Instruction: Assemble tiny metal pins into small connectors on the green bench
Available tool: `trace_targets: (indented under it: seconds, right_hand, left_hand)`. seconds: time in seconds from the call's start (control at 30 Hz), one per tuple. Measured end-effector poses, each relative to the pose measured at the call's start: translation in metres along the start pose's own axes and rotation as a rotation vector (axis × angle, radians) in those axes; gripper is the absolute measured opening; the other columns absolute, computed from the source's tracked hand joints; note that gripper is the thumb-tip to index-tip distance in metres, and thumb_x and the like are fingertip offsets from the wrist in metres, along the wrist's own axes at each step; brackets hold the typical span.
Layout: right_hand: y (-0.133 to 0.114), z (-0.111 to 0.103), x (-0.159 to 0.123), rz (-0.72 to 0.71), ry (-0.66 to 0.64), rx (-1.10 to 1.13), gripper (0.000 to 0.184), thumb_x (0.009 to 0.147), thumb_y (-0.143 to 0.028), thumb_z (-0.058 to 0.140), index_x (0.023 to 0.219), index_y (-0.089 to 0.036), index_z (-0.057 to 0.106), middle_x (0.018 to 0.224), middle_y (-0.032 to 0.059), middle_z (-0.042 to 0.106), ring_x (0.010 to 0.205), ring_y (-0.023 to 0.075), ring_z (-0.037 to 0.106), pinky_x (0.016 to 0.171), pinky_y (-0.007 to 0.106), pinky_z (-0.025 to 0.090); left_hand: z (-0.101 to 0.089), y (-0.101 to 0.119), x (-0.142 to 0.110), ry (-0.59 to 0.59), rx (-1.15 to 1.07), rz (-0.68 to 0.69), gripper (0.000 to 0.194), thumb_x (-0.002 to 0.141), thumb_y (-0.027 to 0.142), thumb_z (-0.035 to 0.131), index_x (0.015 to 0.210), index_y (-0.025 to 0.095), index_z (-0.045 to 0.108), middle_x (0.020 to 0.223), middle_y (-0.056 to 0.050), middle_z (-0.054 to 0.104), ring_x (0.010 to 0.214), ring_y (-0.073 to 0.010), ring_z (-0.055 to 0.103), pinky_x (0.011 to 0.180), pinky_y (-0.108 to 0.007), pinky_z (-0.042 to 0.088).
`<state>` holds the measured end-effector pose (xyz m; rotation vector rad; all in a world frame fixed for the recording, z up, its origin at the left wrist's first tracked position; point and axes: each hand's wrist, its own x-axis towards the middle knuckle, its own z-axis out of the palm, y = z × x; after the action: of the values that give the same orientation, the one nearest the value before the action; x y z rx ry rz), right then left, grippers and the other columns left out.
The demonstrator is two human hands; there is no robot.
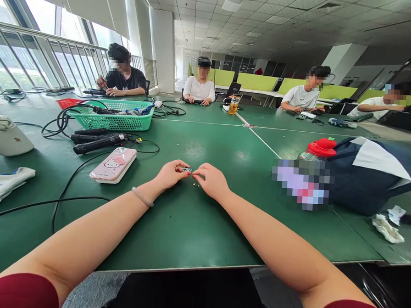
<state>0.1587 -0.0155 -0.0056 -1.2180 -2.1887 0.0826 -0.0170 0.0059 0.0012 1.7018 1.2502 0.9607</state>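
Observation:
Between thumb and fingers, my left hand (pixel 172 174) grips a small metallic part (pixel 186 169) just above the green table (pixel 173 235). Its kind is too small to make out. My right hand (pixel 211 179) is pinched closed close beside that part; whatever its fingertips hold, if anything, is hidden. Just below the fingertips, a tiny dark and light piece (pixel 196 185) lies on the tabletop. A pink phone-shaped case (pixel 113 164) with a cartoon cat print rests to the left of my left hand.
Black tool-like handles (pixel 101 141) and cables lie before a green basket (pixel 114 117) at left. A white cloth (pixel 7 185) is at far left. A red-lidded bottle (pixel 321 148) and dark blue bag (pixel 365 181) stand right. Several people sit across the table.

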Motion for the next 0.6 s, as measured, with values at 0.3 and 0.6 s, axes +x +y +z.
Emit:
trace_targets:
  seconds: [0.3,0.6]
  right_hand:
    - [-0.0028,-0.0028,-0.0007,-0.025,0.176,0.056,0.016,0.084,-0.027,0.053,0.089,-0.023,0.069,0.086,0.0002,0.06,0.068,0.0088,0.053,0.062,0.02,0.04]
    - [-0.0067,-0.0051,-0.0016,-0.115,0.188,-0.074,0.024,0.088,-0.025,0.045,0.1,-0.023,0.066,0.089,0.002,0.063,0.077,0.0111,0.055,0.069,0.021,0.042]
  left_hand:
    - [0.0041,0.0067,-0.0042,-0.049,-0.161,0.003,0.029,0.056,0.027,0.074,0.075,0.015,0.056,0.063,0.002,0.061,0.058,-0.0098,0.054,0.061,-0.024,0.04]
    - [0.0031,0.0055,-0.0041,-0.107,-0.453,-0.056,0.034,0.054,0.03,0.077,0.072,0.014,0.054,0.065,0.001,0.063,0.061,-0.0086,0.056,0.063,-0.023,0.041]
